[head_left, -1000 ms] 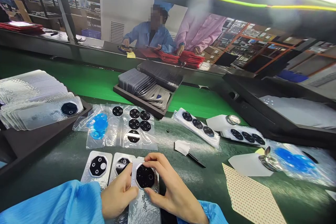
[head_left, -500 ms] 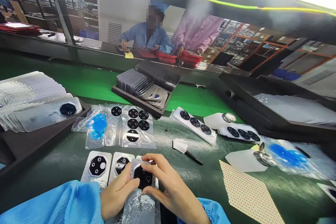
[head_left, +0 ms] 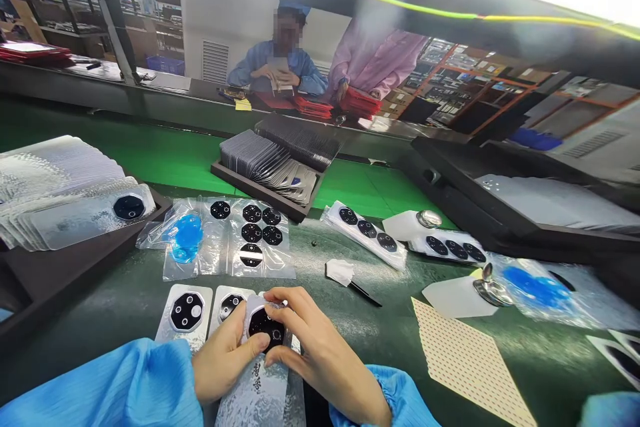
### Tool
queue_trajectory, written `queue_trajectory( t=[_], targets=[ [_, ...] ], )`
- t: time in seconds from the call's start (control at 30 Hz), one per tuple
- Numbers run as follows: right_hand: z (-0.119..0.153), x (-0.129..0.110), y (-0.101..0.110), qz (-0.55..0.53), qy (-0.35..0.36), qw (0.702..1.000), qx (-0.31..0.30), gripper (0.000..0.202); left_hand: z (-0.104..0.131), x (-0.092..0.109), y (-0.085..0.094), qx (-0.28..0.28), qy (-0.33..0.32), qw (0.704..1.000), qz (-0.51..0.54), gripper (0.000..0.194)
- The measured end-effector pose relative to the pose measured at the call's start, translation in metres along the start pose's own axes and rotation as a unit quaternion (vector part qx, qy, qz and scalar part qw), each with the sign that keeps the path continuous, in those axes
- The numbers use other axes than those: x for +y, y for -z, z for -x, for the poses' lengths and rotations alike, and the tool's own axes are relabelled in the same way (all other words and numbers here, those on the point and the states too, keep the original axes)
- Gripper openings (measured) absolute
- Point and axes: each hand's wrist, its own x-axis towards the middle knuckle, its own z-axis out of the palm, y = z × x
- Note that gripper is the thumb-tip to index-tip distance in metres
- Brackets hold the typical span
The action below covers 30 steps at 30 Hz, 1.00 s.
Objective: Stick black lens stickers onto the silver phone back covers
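Note:
Between my two hands is a silvery phone back cover (head_left: 255, 393) with dark lettering, and a black octagonal camera lens plate (head_left: 265, 330) lies at its top end. My left hand (head_left: 223, 360) grips the cover's left edge, its thumb pressed on the lens plate. On the right, the fingers of my right hand (head_left: 320, 360) curl over the top of the cover, with the thumb at the plate's lower right edge. Under and beside this cover lie other covers, one with a lens plate (head_left: 186, 312) at the far left and another plate (head_left: 230, 307) partly behind my left hand.
Clear film with black lens plates (head_left: 251, 233) and a blue patch (head_left: 186, 238) lies ahead. Around it are a rack of covers (head_left: 270, 160), a cover stack (head_left: 75, 193), a brush-like tool (head_left: 355, 283), white pump bottles (head_left: 460, 297) and a dotted sheet (head_left: 470, 360). Two people work opposite.
The held cover has tilted slightly, its lower end shifting left, while both hands keep their grip. Across the bench, the person in blue has raised a pale flat piece in both hands.

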Motion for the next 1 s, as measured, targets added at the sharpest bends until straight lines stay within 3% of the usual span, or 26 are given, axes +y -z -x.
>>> queue_trajectory(
  t=[0.17,0.3,0.47,0.6,0.73,0.83,1.0],
  targets=[
    [-0.003,0.0,-0.002,0.001,0.011,1.0,0.015,0.05,0.001,0.003,0.001,0.012,-0.006,0.999,-0.033,0.044],
    [-0.005,0.005,-0.002,-0.03,0.005,0.999,0.026,0.041,0.003,0.008,0.0,0.023,0.003,0.998,-0.053,0.044],
    [0.003,0.014,-0.002,-0.118,-0.08,0.988,0.066,0.029,0.005,0.01,0.003,0.083,0.042,0.992,-0.086,0.05],
    [0.011,0.014,-0.013,-0.279,-0.216,0.932,0.086,0.034,0.003,0.009,0.004,0.124,0.069,0.987,-0.08,0.053],
    [0.012,0.006,-0.025,-0.432,-0.271,0.854,0.103,0.043,0.0,0.014,-0.001,0.084,0.034,0.996,-0.023,0.047],
    [0.011,0.0,-0.028,-0.448,-0.274,0.84,0.135,0.044,-0.001,0.017,-0.006,0.048,0.047,0.997,0.036,0.054],
    [0.011,-0.008,-0.027,-0.437,-0.259,0.849,0.148,0.043,0.001,0.019,-0.01,0.049,0.067,0.993,0.078,0.059]
  ],
)
